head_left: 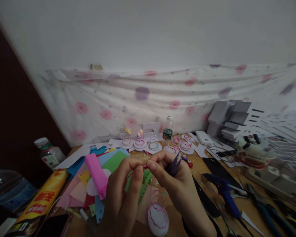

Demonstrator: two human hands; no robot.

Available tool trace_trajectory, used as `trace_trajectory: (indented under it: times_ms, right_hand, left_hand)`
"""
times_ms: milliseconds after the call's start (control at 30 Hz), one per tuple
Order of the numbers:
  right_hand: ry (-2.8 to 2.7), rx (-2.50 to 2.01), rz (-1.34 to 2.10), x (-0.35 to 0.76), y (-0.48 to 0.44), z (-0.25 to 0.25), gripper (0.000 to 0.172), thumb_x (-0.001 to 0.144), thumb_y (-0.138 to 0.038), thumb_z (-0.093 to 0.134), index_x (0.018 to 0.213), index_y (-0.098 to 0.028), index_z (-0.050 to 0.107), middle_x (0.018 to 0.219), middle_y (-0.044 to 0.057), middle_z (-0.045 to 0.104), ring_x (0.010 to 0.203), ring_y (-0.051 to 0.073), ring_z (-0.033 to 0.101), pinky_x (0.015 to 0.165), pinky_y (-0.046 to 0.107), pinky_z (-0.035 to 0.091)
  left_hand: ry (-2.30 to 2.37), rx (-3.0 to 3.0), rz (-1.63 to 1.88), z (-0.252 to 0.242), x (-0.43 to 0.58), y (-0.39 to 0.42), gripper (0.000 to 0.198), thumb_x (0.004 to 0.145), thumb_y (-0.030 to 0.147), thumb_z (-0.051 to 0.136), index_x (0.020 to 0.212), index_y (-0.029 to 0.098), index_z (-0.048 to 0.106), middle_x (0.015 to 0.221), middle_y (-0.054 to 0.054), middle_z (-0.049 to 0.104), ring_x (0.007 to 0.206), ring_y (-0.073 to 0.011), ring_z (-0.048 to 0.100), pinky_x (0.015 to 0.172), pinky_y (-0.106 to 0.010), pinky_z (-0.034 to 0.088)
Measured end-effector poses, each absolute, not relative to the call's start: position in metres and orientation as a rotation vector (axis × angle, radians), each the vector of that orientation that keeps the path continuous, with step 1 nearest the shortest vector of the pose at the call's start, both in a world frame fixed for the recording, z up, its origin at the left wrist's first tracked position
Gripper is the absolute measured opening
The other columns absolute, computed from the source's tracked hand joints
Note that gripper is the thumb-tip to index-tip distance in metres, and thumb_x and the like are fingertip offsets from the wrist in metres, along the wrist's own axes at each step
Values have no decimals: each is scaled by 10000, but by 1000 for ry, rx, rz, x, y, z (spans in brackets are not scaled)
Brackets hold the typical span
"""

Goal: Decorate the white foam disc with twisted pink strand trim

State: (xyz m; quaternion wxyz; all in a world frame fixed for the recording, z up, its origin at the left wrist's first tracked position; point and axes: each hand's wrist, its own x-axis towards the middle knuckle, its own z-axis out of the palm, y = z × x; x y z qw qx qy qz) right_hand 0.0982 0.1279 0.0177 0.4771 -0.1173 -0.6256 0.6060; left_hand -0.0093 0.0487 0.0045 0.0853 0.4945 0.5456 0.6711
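**Fig. 1. Head view of the work table; places are given relative to the near disc.**

A white disc (158, 219) bearing pink wire loops lay at the near edge of the table (199, 169). Just behind and above it, a short pink strip (145, 166) was pinched between thumb and forefinger of the left hand (124, 194) and of the right hand (172, 179). A purple paper cutout (175, 164) was tucked under the other fingers of the right hand.

Far behind the disc, against the spotted cloth (143, 95), a row of decorated discs (140, 144) had been set out, and these were judged finished. The near disc carried only its loops and was judged part-made. The strip and cutout were not yet fixed to anything.

Left of the disc, the surface was covered by coloured paper sheets (114, 160) and a pink roll (96, 176). A yellow snack tube (43, 197) lay farther left. To the right, a blue glue gun (224, 191) and pliers (263, 204) were laid out. Bare wood was seen only in a narrow patch between the disc and the glue gun, so little free room was judged available.
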Motion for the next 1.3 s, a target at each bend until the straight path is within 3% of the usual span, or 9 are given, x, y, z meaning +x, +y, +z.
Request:
trace_trajectory:
  times_ms: [100, 200, 400, 567, 800, 933, 1067, 1233, 1300]
  right_hand:
    - [-1535, -325, 1464, 99, 129, 19, 305, 830, -466, 771, 741, -209, 634, 528, -84, 411, 450, 74, 299, 393, 194, 263]
    - [-1516, -307, 1469, 98, 129, 19, 259, 826, -408, 784, 743, -204, 649, 524, -87, 407, 452, 70, 297, 397, 185, 262]
    - [-1529, -313, 1279, 98, 126, 13, 121, 839, -278, 760, 760, -211, 697, 542, -53, 567, 444, 82, 405, 411, 189, 318]
    - [-1616, -274, 1032, 100, 126, 10, 146, 899, -293, 731, 776, -227, 689, 606, -39, 640, 491, 104, 507, 450, 203, 380]
    - [-1775, -295, 782, 102, 128, 6, 341, 1011, -302, 565, 687, -214, 511, 583, -55, 491, 502, 91, 426, 457, 220, 299]
    - [-1814, -404, 960, 102, 132, 2, 369, 969, -419, 640, 714, -231, 451, 571, -86, 344, 490, 95, 323, 433, 232, 237]
    - [-1952, -535, 981, 104, 130, 1, 284, 943, -420, 667, 892, -242, 452, 730, -51, 466, 614, 125, 450, 535, 248, 353]
    - [-2133, -568, 862, 110, 120, 7, 192, 1008, -412, 519, 991, -238, 438, 817, -6, 558, 693, 172, 516, 597, 296, 375]
    - [-2183, -546, 830, 112, 119, 10, 150, 1021, -380, 481, 1007, -234, 449, 865, 15, 596, 725, 184, 540, 617, 303, 381]
  left_hand:
    - [1693, 1701, 2063, 3, -12, 51, 75, 957, 265, 587, 897, 268, 631, 793, 27, 625, 754, -135, 603, 691, -211, 483]
    - [1728, 1795, 2069, 3, -11, 53, 163, 957, 168, 537, 831, 253, 595, 753, 38, 600, 728, -122, 578, 686, -202, 459]
    - [1778, 1737, 2011, 7, -8, 49, 280, 957, 174, 486, 693, 228, 562, 645, 20, 594, 617, -135, 563, 624, -229, 450]
    - [1659, 1501, 1934, 9, -7, 46, 416, 988, 325, 485, 588, 223, 532, 504, 30, 506, 449, -115, 471, 510, -225, 437]
    - [1385, 1056, 1795, 7, -1, 49, 628, 866, 702, 590, 502, 202, 477, 397, 63, 345, 370, -69, 298, 405, -219, 249]
    - [1176, 875, 1949, 9, -13, 57, 597, 818, 683, 682, 564, 193, 455, 488, 72, 350, 445, -72, 359, 425, -188, 308]
    - [992, 799, 2055, 12, -29, 60, 547, 807, 662, 710, 665, 200, 455, 556, 94, 315, 472, -61, 299, 466, -182, 379]
    - [1371, 904, 1964, 9, -24, 54, 406, 714, 498, 856, 903, 200, 655, 589, 108, 279, 495, -46, 267, 451, -137, 282]
    - [1489, 994, 1933, 8, -21, 53, 337, 741, 469, 829, 889, 197, 695, 589, 104, 257, 487, -48, 248, 438, -141, 277]
